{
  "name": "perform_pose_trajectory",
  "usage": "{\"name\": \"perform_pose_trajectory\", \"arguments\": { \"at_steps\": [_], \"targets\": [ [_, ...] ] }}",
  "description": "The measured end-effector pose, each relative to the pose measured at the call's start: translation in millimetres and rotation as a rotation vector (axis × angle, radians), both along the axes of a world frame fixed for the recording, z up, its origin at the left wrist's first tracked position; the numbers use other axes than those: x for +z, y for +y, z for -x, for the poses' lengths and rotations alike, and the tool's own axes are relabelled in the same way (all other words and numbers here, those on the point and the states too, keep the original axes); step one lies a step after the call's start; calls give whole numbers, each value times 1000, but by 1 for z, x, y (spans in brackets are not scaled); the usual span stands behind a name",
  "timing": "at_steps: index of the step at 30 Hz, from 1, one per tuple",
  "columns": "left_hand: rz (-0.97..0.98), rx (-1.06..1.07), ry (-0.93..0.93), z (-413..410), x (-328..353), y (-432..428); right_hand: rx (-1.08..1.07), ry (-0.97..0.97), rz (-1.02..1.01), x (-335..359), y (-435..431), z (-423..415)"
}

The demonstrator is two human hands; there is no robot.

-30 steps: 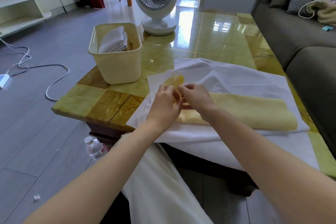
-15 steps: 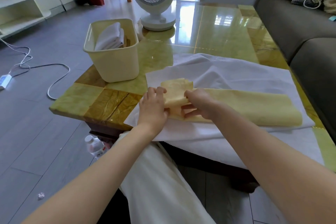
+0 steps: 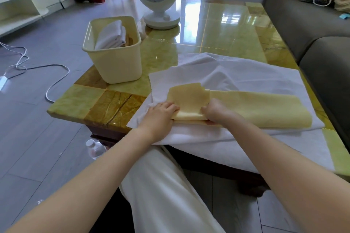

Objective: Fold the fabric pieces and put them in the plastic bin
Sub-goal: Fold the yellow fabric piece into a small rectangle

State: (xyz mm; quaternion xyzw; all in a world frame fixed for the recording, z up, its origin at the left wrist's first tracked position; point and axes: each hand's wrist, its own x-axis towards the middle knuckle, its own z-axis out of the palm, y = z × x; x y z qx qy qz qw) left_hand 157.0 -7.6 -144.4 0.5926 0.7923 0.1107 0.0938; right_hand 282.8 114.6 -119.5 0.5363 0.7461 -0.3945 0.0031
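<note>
Your left hand (image 3: 161,117) has its fingers curled round the folded-over end of the yellow fabric (image 3: 255,108), and your right hand (image 3: 216,111) pinches that same fold just beside it. The fabric's lying on a white cloth (image 3: 246,73) on the table (image 3: 91,100). The plastic bin (image 3: 117,64) sits off to the left with folded white pieces (image 3: 111,36) in it.

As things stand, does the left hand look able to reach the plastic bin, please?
Probably yes: the plastic bin stands just beyond the left hand, with only tabletop and white cloth between, though that hand holds the yellow fabric.
</note>
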Motion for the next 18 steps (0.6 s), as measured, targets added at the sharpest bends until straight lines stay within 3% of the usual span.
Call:
{"name": "perform_pose_trajectory", "arguments": {
  "at_steps": [2,4,5,8,10,13,18],
  "targets": [
    [77,-15,-8,2,7,1,-15,-1,-36,2,-1,0],
    [107,-7,-62,2,14,2,34,-81,-211,3,-4,0],
    [73,7,-129,0,18,3,66,-108,-350,1,-7,1],
    [-155,153,-366,-4,20,10,232,56,-673,4,-22,1],
    [-273,321,-487,-3,19,17,399,38,-679,-3,-32,1],
    [-241,472,-594,0,17,27,437,-78,-580,-16,-39,-2],
    [-216,399,-529,-4,24,37,391,-126,-487,-16,-42,-7]
  ]
}}
